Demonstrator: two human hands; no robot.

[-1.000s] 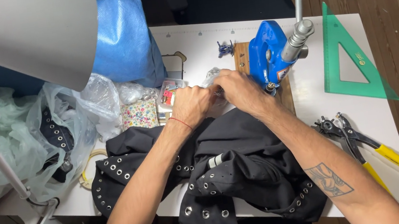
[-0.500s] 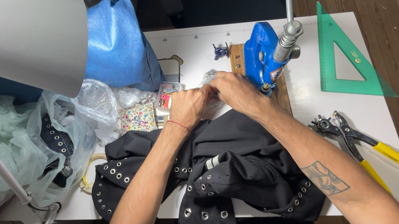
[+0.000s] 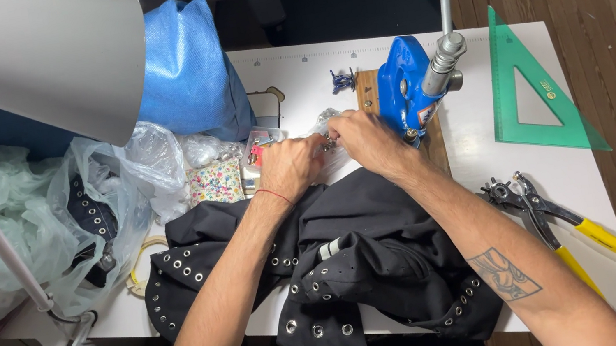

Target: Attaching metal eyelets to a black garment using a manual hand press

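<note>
Small clear bag (image 3: 325, 124) of what look like metal fittings, held just above the white table (image 3: 489, 159), between the two hands and close beside the blue hand press (image 3: 404, 90). Left hand (image 3: 290, 166) and right hand (image 3: 365, 141) meet at it, fingertips pinched together on the plastic; whether they grasp the bag itself or a single small piece from it I cannot tell, the fingers hide the contact. Black garment (image 3: 355, 257) with rows of silver eyelets lies bunched across the near edge of the table, under both forearms, untouched by the fingers. Judgement: the step in hand is fetching or sorting a fitting, not yet setting one; the press stands idle, its lever (image 3: 444, 63) up, no cloth under it. Next move probably calls for a fine pinch to separate one piece, then bringing a garment edge up to the press, which needs one hand freed. Round about: yellow-handled punch pliers (image 3: 557, 219) at the right, well apart from the hands; green set square (image 3: 532, 89) beyond the press; blue sack (image 3: 188, 76) and a floral pouch (image 3: 214, 182) at the left; large clear plastic bag (image 3: 82, 219) with more eyeleted black cloth; lamp shade (image 3: 47, 58) overhead.
</note>
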